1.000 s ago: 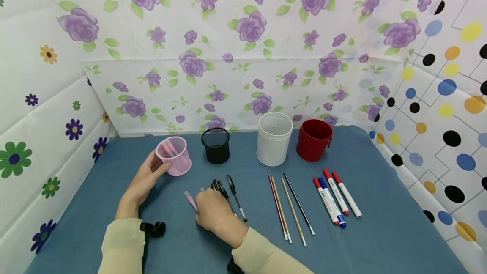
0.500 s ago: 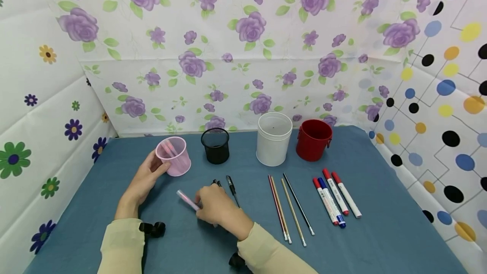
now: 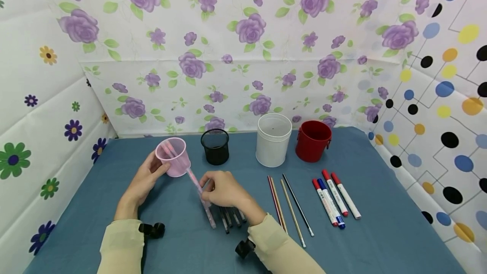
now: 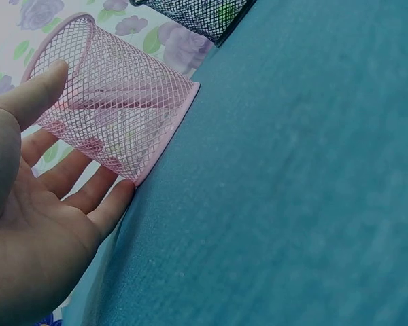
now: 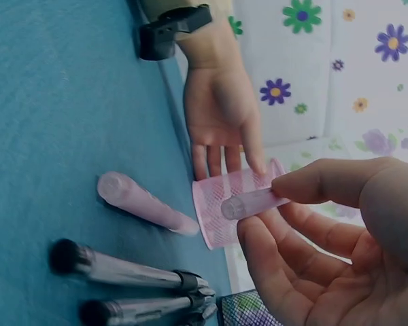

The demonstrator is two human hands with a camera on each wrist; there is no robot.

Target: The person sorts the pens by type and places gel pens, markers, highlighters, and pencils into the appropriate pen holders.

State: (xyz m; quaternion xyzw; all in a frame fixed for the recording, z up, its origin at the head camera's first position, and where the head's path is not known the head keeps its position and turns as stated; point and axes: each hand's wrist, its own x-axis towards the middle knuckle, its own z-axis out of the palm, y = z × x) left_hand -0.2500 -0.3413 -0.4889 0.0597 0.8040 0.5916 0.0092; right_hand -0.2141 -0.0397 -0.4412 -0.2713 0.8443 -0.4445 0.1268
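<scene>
A pink mesh pen cup (image 3: 179,162) stands at the table's left with pink pens inside. My left hand (image 3: 142,176) holds its side; in the left wrist view the thumb lies along one side of the mesh and the fingers (image 4: 88,190) behind it. My right hand (image 3: 225,189) pinches a pink pen (image 5: 253,202) between thumb and fingertips, above the table, its far end towards the cup. Below it another pink pen (image 5: 143,204) lies on the cloth. Several black-capped clear pens (image 5: 132,268) lie beside that one, partly hidden by my right hand in the head view.
Behind stand a black mesh cup (image 3: 215,149), a white cup (image 3: 273,143) and a red bucket (image 3: 313,143). Several pencils (image 3: 293,210) and several red and blue markers (image 3: 335,202) lie to the right. Patterned cloth walls (image 3: 236,75) enclose the blue table (image 3: 171,248).
My right hand has lifted a pink pen and moved slightly up and right, with the pen's tip now nearer the cup. The left hand has stayed at the pink cup.
</scene>
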